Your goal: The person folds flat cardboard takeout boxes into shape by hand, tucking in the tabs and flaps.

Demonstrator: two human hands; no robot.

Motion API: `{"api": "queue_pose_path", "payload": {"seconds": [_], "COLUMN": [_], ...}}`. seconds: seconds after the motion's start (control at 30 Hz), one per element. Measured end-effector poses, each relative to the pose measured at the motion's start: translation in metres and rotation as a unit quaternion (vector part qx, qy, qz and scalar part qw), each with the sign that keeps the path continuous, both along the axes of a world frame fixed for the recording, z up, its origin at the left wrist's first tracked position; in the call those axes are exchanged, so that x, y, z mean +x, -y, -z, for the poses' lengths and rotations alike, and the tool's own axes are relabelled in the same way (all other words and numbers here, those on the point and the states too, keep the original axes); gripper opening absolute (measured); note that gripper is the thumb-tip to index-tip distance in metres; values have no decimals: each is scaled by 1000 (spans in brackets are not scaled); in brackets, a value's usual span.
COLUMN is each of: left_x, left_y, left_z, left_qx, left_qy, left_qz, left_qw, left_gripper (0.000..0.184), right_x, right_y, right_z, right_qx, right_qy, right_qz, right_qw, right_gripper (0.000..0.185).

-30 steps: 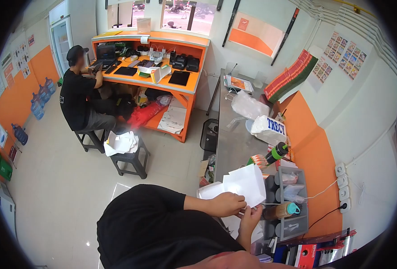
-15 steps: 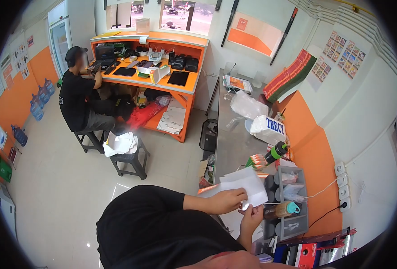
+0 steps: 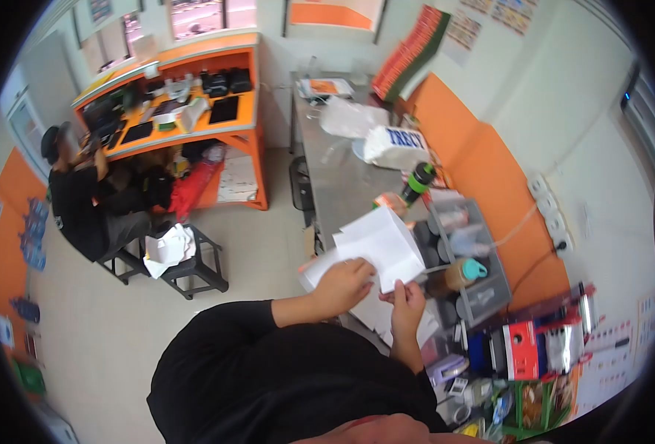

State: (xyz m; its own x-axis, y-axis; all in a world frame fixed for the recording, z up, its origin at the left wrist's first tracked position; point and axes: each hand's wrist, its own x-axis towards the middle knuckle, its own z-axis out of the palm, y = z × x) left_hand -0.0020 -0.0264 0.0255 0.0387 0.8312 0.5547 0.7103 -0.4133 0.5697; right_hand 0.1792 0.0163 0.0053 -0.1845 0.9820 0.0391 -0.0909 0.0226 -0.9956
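Note:
Several white paper sheets (image 3: 390,237) are held up over the metal table, partly spread and overlapping. My left hand (image 3: 346,285) is closed at their lower left edge with its fingers curled. At the lower right corner my right hand (image 3: 407,300) pinches the sheets between thumb and fingers. More white paper (image 3: 375,314) lies on the table beneath my hands. Beside the sheets stands a grey divided organizer (image 3: 494,296) with dark cups and a brown bottle with a turquoise lid (image 3: 464,274).
A black bottle with green bands (image 3: 418,183) and a white bag (image 3: 395,148) stand farther along the metal table (image 3: 320,159). At the left, a seated person (image 3: 79,200) is at an orange desk (image 3: 246,118). Papers lie on a dark stool (image 3: 205,259). Boxes (image 3: 520,351) stand at right.
The view has turned right, shifting the room leftward and showing more shelf items at lower right. Both hands remain on the sheets, which now look more spread out.

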Motion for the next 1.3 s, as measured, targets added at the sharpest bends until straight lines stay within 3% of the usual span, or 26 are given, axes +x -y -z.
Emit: {"api": "queue_pose_path", "payload": {"seconds": [0.37, 0.43, 0.53, 0.6, 0.7, 0.77, 0.83, 0.87, 0.93, 1.13, 1.3], "left_x": [8, 9, 5, 7, 8, 9, 10, 9, 6, -1, 0], "left_y": [-1, -2, -4, -3, -3, -4, -8, -11, -17, -22, -22], "left_z": [-15, -11, 1, 3, 2, 3, 8, 13, 25, 35, 31], "left_qx": [82, 33, 32, -16, -103, -141, -272, -272, -265, -318, -335], "left_qy": [-48, 3, -18, 37, 121, 150, 315, 315, 450, 561, 575], "left_qz": [11, 9, 6, 20, 42, 51, 65, 65, 107, 143, 152], "left_qw": [995, 999, 999, 999, 986, 977, 907, 907, 846, 751, 731], "left_gripper": [32, 35, 27, 22, 16, 16, 17, 17, 16, 14, 16], "right_x": [-3, -2, -4, -5, -7, -8, -9, -10, -11, -4, -2], "right_y": [4, 4, 2, 2, 2, 5, 5, 5, 6, 3, 2], "right_z": [-4, -3, -3, -2, 5, 4, 0, -4, -13, -14, -22], "right_qx": [-26, -25, -5, 85, 130, 129, 244, 244, 315, 243, 179], "right_qy": [-53, -58, -74, -14, 79, 80, 165, 165, 180, 113, 103], "right_qz": [-16, -23, 26, 64, 69, 76, 67, 68, 54, -8, -39], "right_qw": [998, 998, 997, 994, 986, 986, 953, 953, 930, 963, 978], "right_gripper": [18, 17, 16, 15, 17, 14, 8, 8, 7, 8, 6]}}
